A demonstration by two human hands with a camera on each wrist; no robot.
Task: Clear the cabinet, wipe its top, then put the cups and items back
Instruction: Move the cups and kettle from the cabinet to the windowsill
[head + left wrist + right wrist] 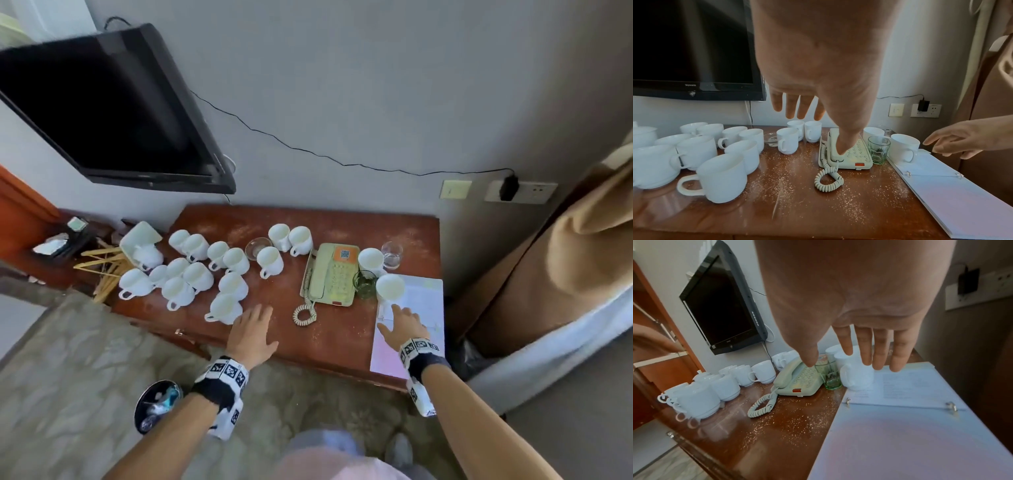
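Two open hands, left hand, right hand, hiding phone keypad partly

Both forearms bare, no sleeves in the head view. Left wrist band: dark fabric cuff, fuzzy edge, carrying a white block faced with black-and-white square fiducial markers; a further white piece with one marker hangs below the forearm. Right wrist band: same build, dark cuff, white marker-covered block on top, white piece with a marker hanging below. Left hand and right hand ungloved, no rings visible. Pale pinkish garment at bottom edge, light shoe beside it.
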